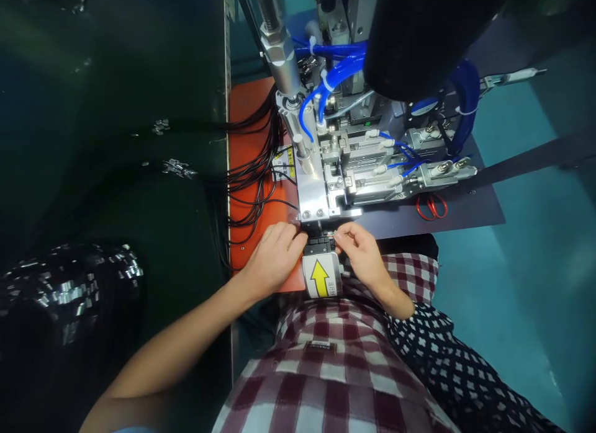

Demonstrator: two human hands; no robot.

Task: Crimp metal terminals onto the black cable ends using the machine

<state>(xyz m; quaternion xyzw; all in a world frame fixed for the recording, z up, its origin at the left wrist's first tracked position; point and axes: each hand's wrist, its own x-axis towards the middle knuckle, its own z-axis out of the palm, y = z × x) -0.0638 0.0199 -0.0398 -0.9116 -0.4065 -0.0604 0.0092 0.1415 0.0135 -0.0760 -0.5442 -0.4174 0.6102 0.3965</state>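
My left hand [278,254] rests over the orange base plate, at the left side of a small black fixture block [319,244]. Its fingers are curled together, and whatever they hold is hidden. At the block's right side my right hand [361,252] is closed in a pinch, with thumb and index finger together by a small shiny piece too tiny to name. Between the hands, nearer my body, a metal plate [321,276] carries a yellow arrow label. The silver machine [311,194] stands just beyond my fingertips.
Black cables [261,191] run across the orange base plate [246,98] onto the dark table at left, some ending in metal connectors [179,167]. A shiny cable bundle [69,290] lies nearer. Blue air tubes [344,67] hang above the machine. Red-handled scissors [432,206] lie right.
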